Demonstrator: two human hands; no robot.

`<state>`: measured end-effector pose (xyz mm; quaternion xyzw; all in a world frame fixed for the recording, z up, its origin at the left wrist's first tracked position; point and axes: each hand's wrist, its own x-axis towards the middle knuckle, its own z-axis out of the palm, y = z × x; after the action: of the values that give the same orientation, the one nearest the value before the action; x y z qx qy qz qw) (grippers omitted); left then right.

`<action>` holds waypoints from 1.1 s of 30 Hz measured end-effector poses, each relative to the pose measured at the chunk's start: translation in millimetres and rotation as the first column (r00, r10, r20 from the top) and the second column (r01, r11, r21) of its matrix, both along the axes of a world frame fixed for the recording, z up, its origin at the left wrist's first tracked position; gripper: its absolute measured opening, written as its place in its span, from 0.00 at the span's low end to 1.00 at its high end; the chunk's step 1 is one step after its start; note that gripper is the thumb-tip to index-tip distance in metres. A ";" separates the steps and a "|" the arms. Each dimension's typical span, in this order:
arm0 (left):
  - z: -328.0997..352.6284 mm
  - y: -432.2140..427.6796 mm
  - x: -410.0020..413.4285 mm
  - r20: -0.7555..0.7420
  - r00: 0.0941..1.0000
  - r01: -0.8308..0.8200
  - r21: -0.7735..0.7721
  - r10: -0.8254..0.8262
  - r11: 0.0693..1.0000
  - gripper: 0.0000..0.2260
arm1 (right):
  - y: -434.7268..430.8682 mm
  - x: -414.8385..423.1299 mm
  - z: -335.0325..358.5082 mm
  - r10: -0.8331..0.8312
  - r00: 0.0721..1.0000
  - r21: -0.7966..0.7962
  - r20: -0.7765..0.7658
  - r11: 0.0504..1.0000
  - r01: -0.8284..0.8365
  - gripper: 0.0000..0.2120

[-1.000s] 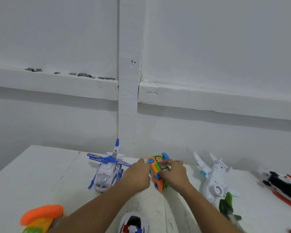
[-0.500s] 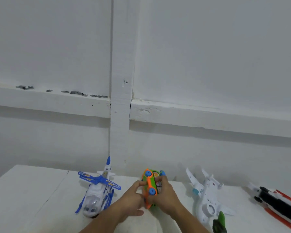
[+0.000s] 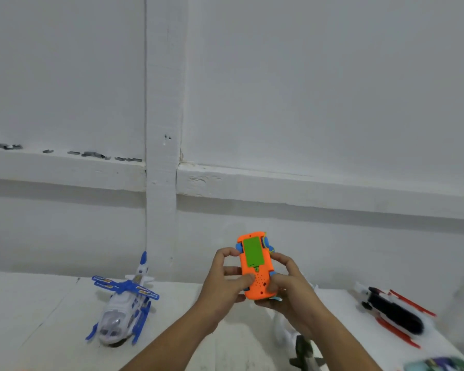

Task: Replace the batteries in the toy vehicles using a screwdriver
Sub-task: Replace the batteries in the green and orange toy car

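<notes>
The toy car (image 3: 255, 266), underside with green cover (image 3: 253, 251) facing the camera, is held above the table (image 3: 38, 311) between the left hand (image 3: 223, 285) and right hand (image 3: 287, 287), both gripping its sides, helicopter (image 3: 123, 303) left.

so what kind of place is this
Probably a plain indoor toy-repair bench: a white table against a bare white wall, a blue-and-white helicopter lying on it, and an orange toy car held underside out.
</notes>
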<state>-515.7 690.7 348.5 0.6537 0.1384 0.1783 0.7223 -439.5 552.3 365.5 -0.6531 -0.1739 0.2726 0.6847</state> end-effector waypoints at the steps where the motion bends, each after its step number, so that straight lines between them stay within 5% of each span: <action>1: 4.0 -13.1 3.4 0.019 1.000 0.004 0.005 -0.004 1.000 0.19 | -13.3 0.9 3.1 0.001 1.000 0.021 -0.005 1.000 -0.001 0.28; 11: 21.2 -168.1 43.3 0.052 0.990 0.129 0.088 -0.134 0.988 0.36 | -176.5 25.4 5.2 -0.033 0.999 0.216 -0.039 0.976 0.041 0.37; 20: -4.3 -296.7 43.8 0.026 0.996 0.084 0.031 -0.085 0.996 0.34 | -295.0 35.7 -24.5 0.033 0.996 0.210 -0.082 0.978 -0.015 0.33; 25: -30.9 -331.6 31.8 0.015 1.000 0.004 0.030 -0.004 1.000 0.35 | -321.2 29.5 -44.0 0.040 0.998 0.086 -0.054 0.996 -0.035 0.18; 33: -77.7 -346.3 9.8 0.003 0.998 -0.057 0.042 0.056 0.998 0.34 | -328.9 23.7 -69.7 0.161 0.986 -0.133 -0.051 0.977 -0.167 0.15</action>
<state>-505.9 344.4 270.8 0.6643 0.1524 0.2021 0.7033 -415.9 223.4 295.8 -0.6763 -0.1947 0.3523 0.6170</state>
